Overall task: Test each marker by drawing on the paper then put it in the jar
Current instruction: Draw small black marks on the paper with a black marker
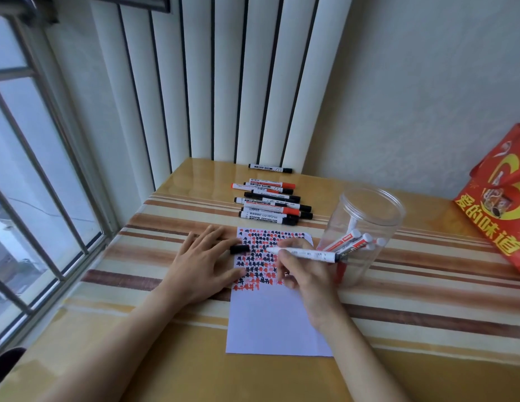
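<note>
Lying flat on the striped table, the white paper is being pinned at its left edge by the left hand, whose fingers are spread nearly straight; a black cap is being held between two of them, its end reaching over the paper's edge. An uncapped white marker is being gripped by the right hand, fingers curled round the barrel, with the tip being held at the rows of red and black marks covering the paper's upper half. The lower half of the sheet is being left blank. A clear plastic jar, open at the top, is standing just right of the paper, several markers leaning inside it. Behind the paper, a loose group of capped markers is lying near the far edge, well apart from the hands. A red bag is being seen at the table's right edge.
</note>
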`<state>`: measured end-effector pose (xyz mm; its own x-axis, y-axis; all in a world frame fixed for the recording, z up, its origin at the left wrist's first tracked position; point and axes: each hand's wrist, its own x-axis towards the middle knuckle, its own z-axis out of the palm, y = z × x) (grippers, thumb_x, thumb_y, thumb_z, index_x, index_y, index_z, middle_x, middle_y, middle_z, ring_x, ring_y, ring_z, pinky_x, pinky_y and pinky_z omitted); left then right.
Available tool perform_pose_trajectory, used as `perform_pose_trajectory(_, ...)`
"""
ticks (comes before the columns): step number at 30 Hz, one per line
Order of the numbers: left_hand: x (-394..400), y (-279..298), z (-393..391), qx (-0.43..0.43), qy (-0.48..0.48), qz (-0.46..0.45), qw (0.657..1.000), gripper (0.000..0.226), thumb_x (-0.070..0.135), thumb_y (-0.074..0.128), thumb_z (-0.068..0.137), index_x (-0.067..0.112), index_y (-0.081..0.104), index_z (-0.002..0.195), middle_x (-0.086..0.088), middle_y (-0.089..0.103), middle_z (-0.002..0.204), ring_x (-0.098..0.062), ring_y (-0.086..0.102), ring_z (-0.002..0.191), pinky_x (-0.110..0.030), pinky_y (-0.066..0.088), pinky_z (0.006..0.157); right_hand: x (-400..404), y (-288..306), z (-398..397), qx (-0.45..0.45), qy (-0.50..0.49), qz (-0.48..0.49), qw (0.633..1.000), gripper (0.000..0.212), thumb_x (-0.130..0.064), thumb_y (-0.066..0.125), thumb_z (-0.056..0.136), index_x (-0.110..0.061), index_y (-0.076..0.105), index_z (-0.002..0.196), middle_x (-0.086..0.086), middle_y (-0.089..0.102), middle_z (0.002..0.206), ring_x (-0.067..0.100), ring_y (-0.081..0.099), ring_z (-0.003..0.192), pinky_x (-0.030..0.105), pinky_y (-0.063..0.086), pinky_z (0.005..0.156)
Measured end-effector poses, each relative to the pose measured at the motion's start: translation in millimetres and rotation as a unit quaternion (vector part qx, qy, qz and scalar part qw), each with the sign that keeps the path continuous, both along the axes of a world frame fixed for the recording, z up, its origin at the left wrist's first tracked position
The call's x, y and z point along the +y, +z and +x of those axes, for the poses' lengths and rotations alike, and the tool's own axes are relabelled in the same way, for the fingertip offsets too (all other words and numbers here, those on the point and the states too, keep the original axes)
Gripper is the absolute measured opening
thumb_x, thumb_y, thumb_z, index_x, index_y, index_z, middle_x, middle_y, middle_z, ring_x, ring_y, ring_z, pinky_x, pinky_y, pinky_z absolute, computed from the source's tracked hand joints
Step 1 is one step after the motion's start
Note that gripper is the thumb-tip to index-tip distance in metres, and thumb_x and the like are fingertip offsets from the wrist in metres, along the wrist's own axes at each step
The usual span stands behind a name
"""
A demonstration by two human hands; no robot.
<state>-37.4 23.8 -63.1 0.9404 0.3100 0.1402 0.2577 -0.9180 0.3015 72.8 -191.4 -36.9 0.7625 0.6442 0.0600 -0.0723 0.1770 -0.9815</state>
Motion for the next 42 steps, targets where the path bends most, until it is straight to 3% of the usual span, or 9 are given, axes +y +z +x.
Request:
perform_pose_trajectory(2,-1.4,0.2,0.6,0.002,0.001,0.006,1.000,0.083,0.092,0.020,0.079,0.051,0.024,0.151,0.012,0.015,0.166,-0.007,-0.006,0.153,-0.044,-0.003,0.125,2.0,-2.2,-2.5,-0.021,-0.021,-0.031,0.999,0.007,-0.027,0.067,0.095,-0.021,0.067,0.092,0.005,0.058,0.070,0.016,0.052,0.058,0.020,0.041,0.052)
perform_pose_trajectory(5,-3.3,-1.1,1.4,0.008,0.005,0.016,1.000,0.084,0.092,0.017,0.079,0.051,0.022,0.151,0.011,0.014,0.166,-0.007,-0.007,0.153,-0.046,-0.002,0.125,2.5,-6.0,-3.4,-0.040,-0.036,-0.040,0.998,0.004,-0.014,0.062,0.101,-0.014,0.062,0.098,0.011,0.060,0.071,0.021,0.051,0.052,0.022,0.040,0.049)
perform_pose_trajectory(9,-4.1,-4.5,4.2,0.016,0.010,0.032,0.999,0.087,0.091,0.011,0.080,0.046,0.016,0.154,0.011,0.011,0.166,-0.007,-0.009,0.153,-0.047,-0.002,0.125,0.5,-7.8,-4.8,-0.088,-0.027,-0.082,0.992,0.010,-0.029,0.067,0.092,-0.021,0.060,0.092,0.008,0.058,0.062,0.020,0.054,0.051,0.026,0.036,0.045)
perform_pose_trajectory(14,-2.8,-5.5,5.4,0.015,0.006,0.039,0.999,0.089,0.092,0.010,0.079,0.045,0.017,0.154,0.010,0.013,0.165,-0.010,-0.005,0.154,-0.048,0.000,0.124,-1.3,-12.0,-3.9,-0.129,-0.039,-0.124,0.983,0.020,-0.023,0.071,0.096,-0.022,0.057,0.082,0.016,0.058,0.061,0.021,0.051,0.041,0.023,0.036,0.040)
perform_pose_trajectory(18,-2.5,-4.1,5.8,0.001,0.005,0.039,0.999,0.088,0.091,0.011,0.079,0.044,0.022,0.153,0.009,0.018,0.164,-0.012,0.002,0.154,-0.048,0.003,0.124,-1.2,-12.2,-6.5,-0.131,-0.043,-0.149,0.979,0.020,-0.029,0.066,0.089,-0.023,0.052,0.077,0.010,0.062,0.063,0.025,0.055,0.040,0.025,0.037,0.038)
perform_pose_trajectory(26,-1.8,-3.3,5.5,-0.005,0.001,0.027,1.000,0.086,0.089,0.016,0.081,0.043,0.024,0.153,0.008,0.020,0.163,-0.013,0.007,0.153,-0.048,0.000,0.124,-0.4,-15.5,-9.4,-0.157,-0.055,-0.182,0.969,0.019,-0.036,0.065,0.080,-0.027,0.050,0.072,0.015,0.061,0.053,0.030,0.058,0.039,0.027,0.043,0.039)
perform_pose_trajectory(42,-2.6,-1.0,5.0,0.006,-0.003,0.031,0.999,0.086,0.088,0.015,0.081,0.042,0.024,0.154,0.007,0.018,0.163,-0.014,0.006,0.154,-0.049,0.001,0.124,-0.2,-20.2,-9.4,-0.183,-0.051,-0.199,0.961,0.020,-0.041,0.065,0.081,-0.026,0.053,0.076,0.011,0.062,0.050,0.026,0.059,0.039,0.026,0.043,0.040)
